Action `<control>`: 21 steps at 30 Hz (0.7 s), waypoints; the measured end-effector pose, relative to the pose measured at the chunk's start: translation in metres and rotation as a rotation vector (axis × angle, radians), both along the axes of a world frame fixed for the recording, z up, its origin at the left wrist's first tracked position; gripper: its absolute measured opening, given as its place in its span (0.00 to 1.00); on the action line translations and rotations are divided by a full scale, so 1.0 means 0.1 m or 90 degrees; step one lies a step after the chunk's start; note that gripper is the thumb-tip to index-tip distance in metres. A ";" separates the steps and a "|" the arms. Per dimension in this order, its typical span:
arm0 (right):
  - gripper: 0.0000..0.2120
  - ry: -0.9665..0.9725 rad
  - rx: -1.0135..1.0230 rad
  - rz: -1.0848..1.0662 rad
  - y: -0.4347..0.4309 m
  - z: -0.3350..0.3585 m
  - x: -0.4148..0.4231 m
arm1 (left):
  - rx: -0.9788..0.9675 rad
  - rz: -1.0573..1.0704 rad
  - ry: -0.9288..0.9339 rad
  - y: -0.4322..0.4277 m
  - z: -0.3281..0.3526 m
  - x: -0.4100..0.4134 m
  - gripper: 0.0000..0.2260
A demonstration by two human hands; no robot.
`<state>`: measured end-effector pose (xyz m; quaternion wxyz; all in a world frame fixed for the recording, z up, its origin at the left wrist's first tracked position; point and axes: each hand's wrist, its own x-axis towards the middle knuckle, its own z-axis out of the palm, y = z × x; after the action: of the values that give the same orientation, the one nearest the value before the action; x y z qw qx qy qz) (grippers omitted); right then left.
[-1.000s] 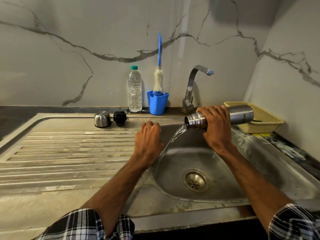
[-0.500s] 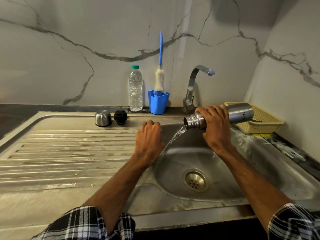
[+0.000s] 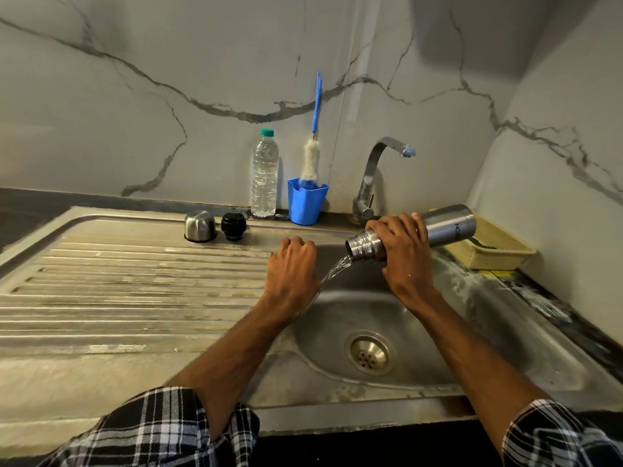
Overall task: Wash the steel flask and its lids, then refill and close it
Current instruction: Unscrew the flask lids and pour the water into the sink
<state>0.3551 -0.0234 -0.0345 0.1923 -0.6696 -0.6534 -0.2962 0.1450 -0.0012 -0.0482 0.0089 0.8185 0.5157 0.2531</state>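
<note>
My right hand [image 3: 403, 251] grips the steel flask [image 3: 448, 225] around its middle and holds it nearly level over the sink basin [image 3: 435, 332], mouth pointing left and slightly down. Water streams from the open mouth into the basin. My left hand [image 3: 293, 271] rests curled on the basin's left rim with nothing visible in it. The steel cup lid [image 3: 200, 226] and the black inner lid [image 3: 233, 225] stand side by side at the back of the draining board [image 3: 118, 298].
A clear water bottle with a green cap [image 3: 264, 173] and a blue holder [image 3: 306, 203] with a bottle brush [image 3: 312, 156] stand against the wall. The tap [image 3: 377, 173] is behind the basin. A yellow basket [image 3: 495, 247] sits at the right.
The flask keeps pouring, its mouth a touch lower and further left than before. Both hands stay about where they were.
</note>
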 end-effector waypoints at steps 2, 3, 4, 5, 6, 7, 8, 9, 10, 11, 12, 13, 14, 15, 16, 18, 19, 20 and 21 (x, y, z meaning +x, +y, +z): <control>0.36 -0.011 0.000 0.008 -0.01 -0.01 -0.04 | -0.003 -0.003 0.004 0.00 0.00 0.00 0.22; 0.35 -0.015 0.000 0.013 -0.03 -0.02 -0.06 | -0.006 -0.005 0.006 0.00 0.00 0.00 0.23; 0.34 -0.020 -0.002 0.018 -0.04 -0.02 -0.09 | -0.009 -0.008 0.006 0.00 -0.01 -0.01 0.24; 0.33 -0.026 -0.005 0.022 -0.06 -0.03 -0.11 | -0.009 -0.009 0.006 0.00 -0.01 -0.01 0.24; 0.32 -0.036 -0.010 0.026 -0.08 -0.03 -0.13 | -0.008 -0.008 0.005 0.00 -0.01 -0.01 0.24; 0.31 -0.046 -0.018 0.030 -0.09 -0.03 -0.14 | -0.007 -0.007 0.006 -0.01 -0.01 -0.01 0.24; 0.31 -0.059 -0.032 0.033 -0.10 -0.02 -0.15 | -0.006 -0.007 0.007 -0.01 0.00 -0.01 0.23; 0.30 -0.075 -0.051 0.033 -0.11 -0.01 -0.15 | -0.007 -0.008 0.008 -0.02 0.00 0.00 0.23; 0.29 -0.095 -0.072 0.033 -0.11 0.00 -0.15 | -0.009 -0.010 0.009 -0.02 0.00 0.00 0.23; 0.28 -0.122 -0.086 0.035 -0.10 0.01 -0.14 | -0.009 -0.011 0.011 -0.04 0.00 0.01 0.23; 0.28 -0.152 -0.096 0.037 -0.08 0.03 -0.13 | -0.009 -0.014 0.013 -0.04 0.00 0.02 0.23; 0.28 -0.185 -0.107 0.040 -0.06 0.06 -0.12 | -0.007 -0.017 0.013 -0.05 0.00 0.03 0.23; 0.28 -0.221 -0.120 0.041 -0.03 0.10 -0.13 | -0.004 -0.021 0.013 -0.05 -0.01 0.03 0.23; 0.29 -0.260 -0.134 0.038 0.00 0.15 -0.14 | -0.001 -0.023 0.012 -0.05 -0.01 0.03 0.23; 0.29 -0.302 -0.147 0.032 0.02 0.21 -0.16 | 0.001 -0.024 0.012 -0.05 -0.01 0.03 0.22; 0.29 -0.380 -0.174 0.013 0.04 0.36 -0.22 | 0.001 -0.022 0.021 -0.04 -0.02 0.02 0.23; 0.29 -0.410 -0.183 0.002 0.05 0.42 -0.26 | -0.002 -0.021 0.027 -0.04 -0.03 0.01 0.23; 0.30 -0.434 -0.188 -0.007 0.06 0.48 -0.29 | -0.004 -0.019 0.032 -0.04 -0.03 0.01 0.24; 0.30 -0.455 -0.188 -0.017 0.07 0.55 -0.33 | -0.007 -0.017 0.036 -0.04 -0.02 0.00 0.24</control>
<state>0.3223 -0.0166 0.0201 -0.1496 -0.5532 -0.7061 -0.4160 0.1454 -0.0051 -0.0505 0.0022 0.8319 0.5064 0.2268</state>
